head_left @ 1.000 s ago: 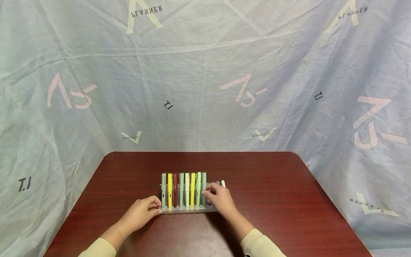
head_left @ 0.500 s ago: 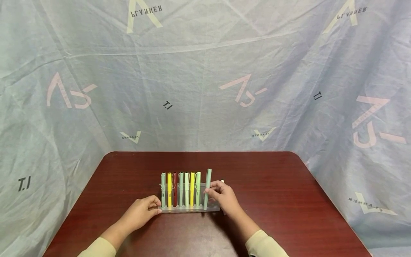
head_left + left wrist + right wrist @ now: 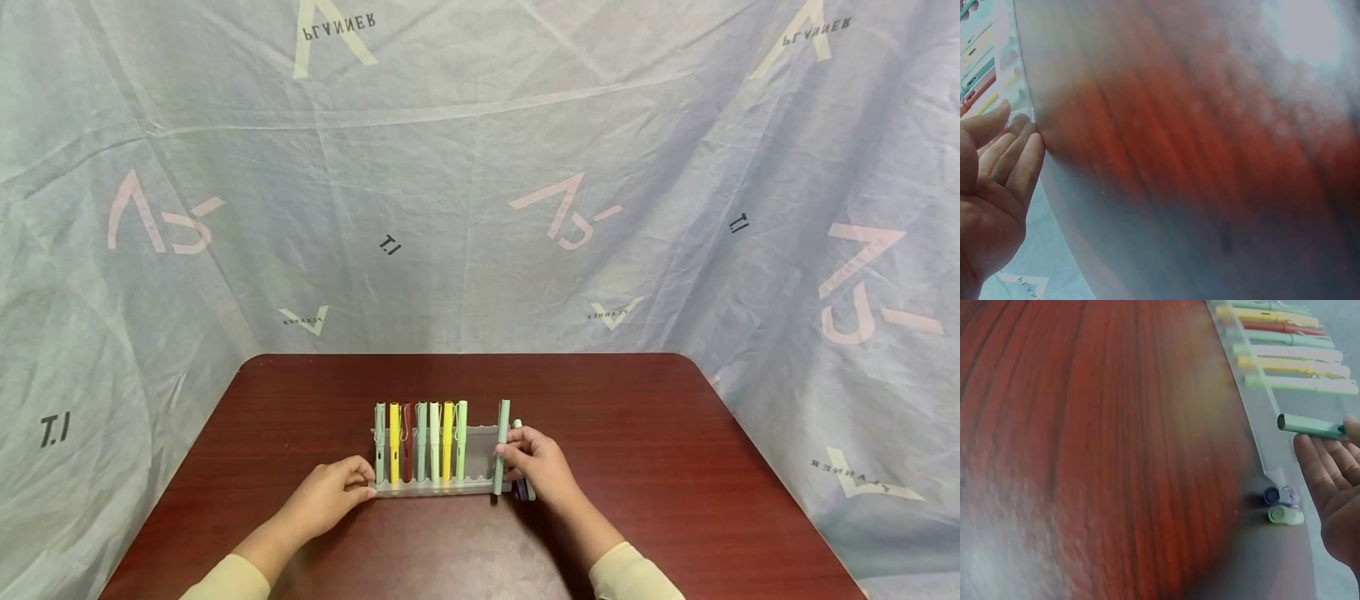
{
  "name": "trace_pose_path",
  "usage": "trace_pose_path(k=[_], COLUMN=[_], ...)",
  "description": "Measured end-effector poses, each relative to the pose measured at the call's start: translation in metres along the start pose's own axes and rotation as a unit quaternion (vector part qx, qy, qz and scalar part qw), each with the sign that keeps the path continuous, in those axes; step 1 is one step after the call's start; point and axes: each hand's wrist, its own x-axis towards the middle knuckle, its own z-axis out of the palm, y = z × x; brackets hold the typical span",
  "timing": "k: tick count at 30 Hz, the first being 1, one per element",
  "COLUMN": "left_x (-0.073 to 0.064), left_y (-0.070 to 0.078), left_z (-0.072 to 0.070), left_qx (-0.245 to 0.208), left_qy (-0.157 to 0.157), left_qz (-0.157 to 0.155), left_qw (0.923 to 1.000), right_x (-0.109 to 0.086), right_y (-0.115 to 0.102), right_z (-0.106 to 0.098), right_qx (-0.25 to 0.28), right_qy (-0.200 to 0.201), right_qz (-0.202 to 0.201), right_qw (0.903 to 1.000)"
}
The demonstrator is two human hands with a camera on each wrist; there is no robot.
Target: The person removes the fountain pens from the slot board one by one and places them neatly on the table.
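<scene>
A clear pen rack (image 3: 480, 457) holds a row of upright capped pens, among them a yellow pen (image 3: 394, 446), a dark red pen (image 3: 408, 458) and, last on the right, a light green pen (image 3: 461, 442). At the rack's left end my left hand (image 3: 326, 497) pinches its front corner between thumb and fingers. My right hand (image 3: 552, 472) pinches a grey-green pen (image 3: 503, 421) and holds it nearly upright in front of the rack's right end. In the right wrist view that grey-green pen (image 3: 1310, 425) shows its near end, apart from the rack's pens.
Just beyond the rack's right end lie a purple pen (image 3: 1282, 495) and a pale green pen (image 3: 1287, 515), side by side and partly behind my right hand in the head view. The reddish-brown table (image 3: 637, 417) is bordered by hanging printed cloth (image 3: 465, 183).
My right hand has lifted the grey-green pen out of its place at the right of the row and carried it rightward. The left hand has stayed at the rack's corner.
</scene>
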Motion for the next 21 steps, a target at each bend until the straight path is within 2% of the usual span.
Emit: trace_pose_path(k=[10, 15, 18, 21], left_x=[0.0, -0.001, 0.0, 0.0], left_y=[0.0, 0.001, 0.001, 0.001], left_z=[0.0, -0.001, -0.001, -0.001], left_qx=[0.002, -0.003, -0.003, -0.002], left_qy=[0.0, -0.003, -0.005, -0.006], left_qz=[-0.01, -0.011, -0.01, -0.009], left_qw=[0.9999, 0.9999, 0.9999, 0.9999], right_x=[0.002, -0.004, -0.003, 0.002], right_y=[-0.003, -0.018, -0.013, 0.001], right_z=[-0.028, -0.04, -0.05, -0.058], right_qx=[-0.035, -0.046, -0.058, -0.069], right_qy=[0.023, 0.011, 0.007, 0.008], right_qz=[0.017, 0.037, 0.046, 0.056], right_qw=[0.999, 0.9982, 0.9972, 0.996])
